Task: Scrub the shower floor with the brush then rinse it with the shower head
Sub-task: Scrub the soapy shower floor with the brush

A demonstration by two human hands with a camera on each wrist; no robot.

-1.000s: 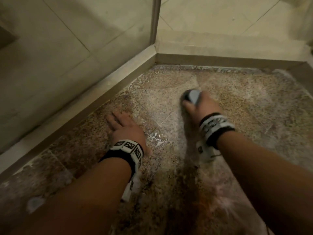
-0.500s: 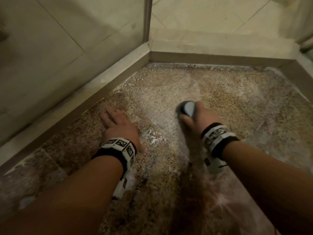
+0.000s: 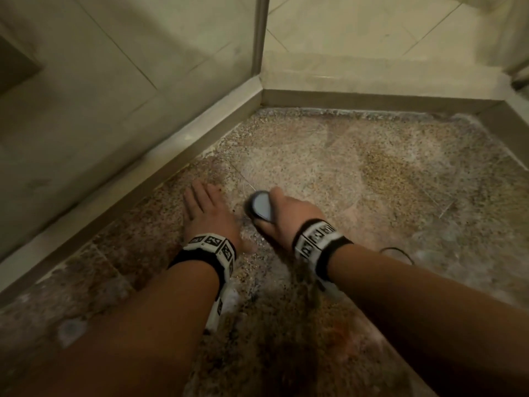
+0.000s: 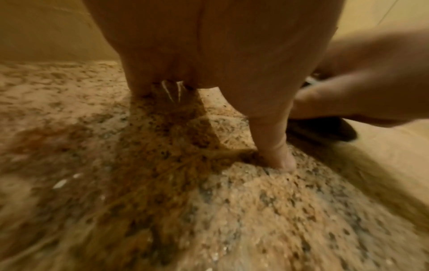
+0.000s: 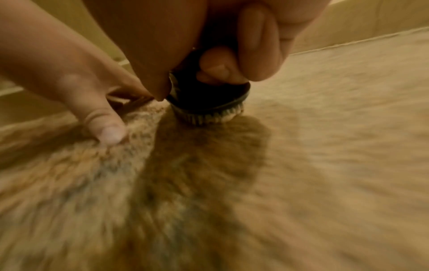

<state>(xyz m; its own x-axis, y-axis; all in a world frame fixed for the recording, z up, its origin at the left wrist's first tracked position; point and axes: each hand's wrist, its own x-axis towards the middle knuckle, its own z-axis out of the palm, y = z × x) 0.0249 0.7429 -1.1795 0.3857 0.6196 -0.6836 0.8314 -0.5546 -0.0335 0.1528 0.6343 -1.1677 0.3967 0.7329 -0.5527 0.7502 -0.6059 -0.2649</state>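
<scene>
A round dark brush [image 3: 260, 207] with a grey-blue top sits bristles-down on the speckled brown shower floor [image 3: 372, 173]. My right hand [image 3: 286, 216] grips it with fingers curled round its body; the right wrist view shows the brush [image 5: 209, 99] and its pale bristles pressed on the floor. My left hand [image 3: 204, 213] lies flat on the floor just left of the brush, fingers straight, thumb [image 4: 276, 155] pressing down. White soapy streaks cover the floor [image 4: 255, 210] around both hands. No shower head is in view.
A raised beige curb [image 3: 160, 167] runs along the left and far sides of the floor. Glass panels with a metal corner post [image 3: 259, 35] stand on the curb. A thin dark cable loop [image 3: 396, 252] hangs by my right wrist.
My right hand has dragged the brush toward me and to the left, close beside my left hand. My left hand has stayed flat on the floor.
</scene>
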